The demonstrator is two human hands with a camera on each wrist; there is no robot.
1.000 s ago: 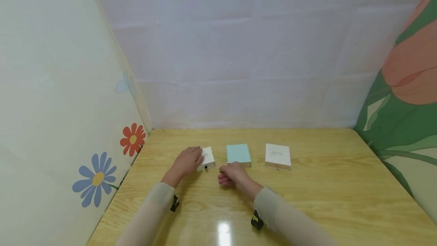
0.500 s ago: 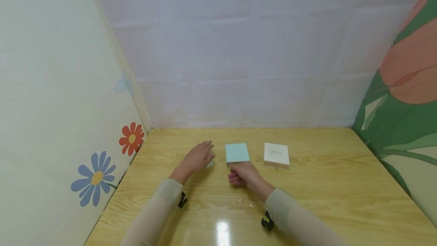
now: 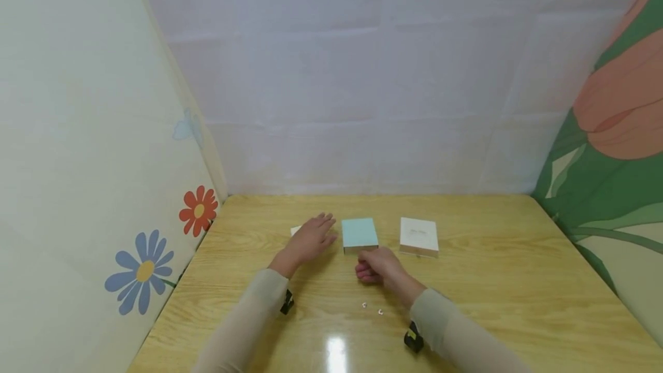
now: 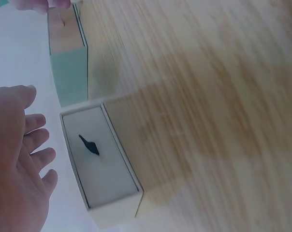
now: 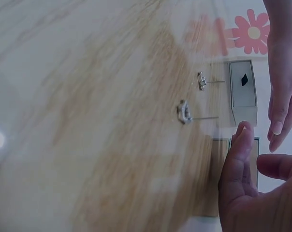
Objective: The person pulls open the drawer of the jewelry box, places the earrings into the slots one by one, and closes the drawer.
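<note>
My left hand [image 3: 311, 239], fingers spread, reaches over the small white drawer box [image 4: 105, 164] with a black pull tab and hides most of it in the head view. Its fingertips point at the light-blue drawer box [image 3: 359, 232]. My right hand [image 3: 380, 265] is at that blue box's front, fingers bent; the right wrist view has a gap between thumb and forefinger, with nothing seen in it. A thin pull tab [image 4: 62, 19] shows on the blue box's drawer front. Two small silver stud earrings [image 5: 184, 113] lie on the table nearer the person.
A larger white drawer box [image 3: 419, 236] stands to the right of the blue one, in the same row. All stand on a wooden table [image 3: 497, 292]. A white cloth [image 3: 362, 73] hangs behind, and flowered panels [image 3: 145, 272] flank the sides.
My left hand has slid right across the small white box, toward the blue one. The right hand has moved right along the blue box's front, bringing the earrings into plain view. The boxes have stayed put.
</note>
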